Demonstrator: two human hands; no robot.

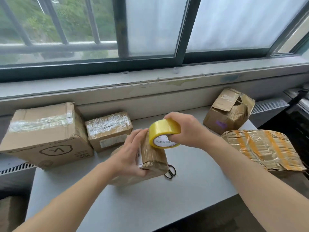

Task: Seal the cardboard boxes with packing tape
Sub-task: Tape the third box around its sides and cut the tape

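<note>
A small cardboard box (154,159) with a white label stands on its side at the middle of the grey table (192,181). My left hand (128,154) grips its left face, thumb curled under the near corner. My right hand (187,129) grips a yellow roll of packing tape (164,131) with fingers through its core, holding the roll against the box's upper far edge.
Two taped boxes, a large one (45,134) and a smaller one (109,130), stand at the left. A torn open box (229,111) and a flat crumpled box (264,148) lie at the right. Black scissors (170,172) lie behind the held box. A window sill runs along the back.
</note>
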